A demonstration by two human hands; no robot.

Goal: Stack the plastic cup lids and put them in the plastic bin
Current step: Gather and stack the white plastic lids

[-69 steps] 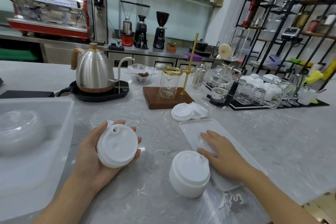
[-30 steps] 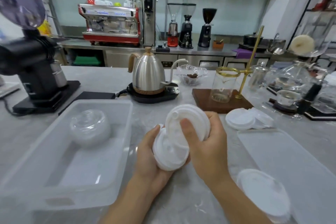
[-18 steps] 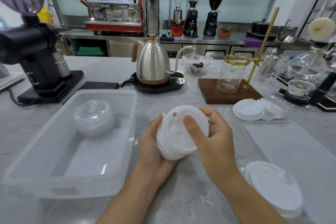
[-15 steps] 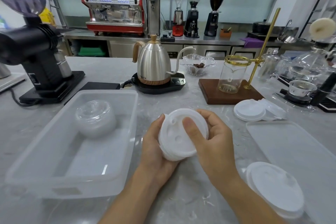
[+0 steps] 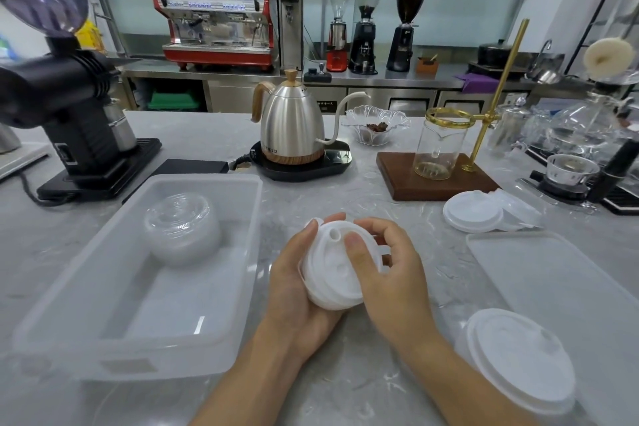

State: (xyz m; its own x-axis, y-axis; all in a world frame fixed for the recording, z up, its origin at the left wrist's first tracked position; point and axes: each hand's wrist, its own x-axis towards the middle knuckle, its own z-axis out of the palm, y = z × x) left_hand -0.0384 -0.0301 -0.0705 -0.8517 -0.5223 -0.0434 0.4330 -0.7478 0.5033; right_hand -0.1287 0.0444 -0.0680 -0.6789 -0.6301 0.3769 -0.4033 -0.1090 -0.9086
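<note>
Since half a second ago I've seated the top lid; left hand (image 5: 297, 290) and right hand (image 5: 387, 273) both grip the white lid stack (image 5: 333, 273), so squeeze rims evenly.

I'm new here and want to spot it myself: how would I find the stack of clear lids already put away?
Start at the big translucent plastic bin on the counter, left of the person's hands. Inside it, at the far end, sits the stack of clear domed lids. Every other lid stack in view is opaque white and lies outside the bin.
</note>
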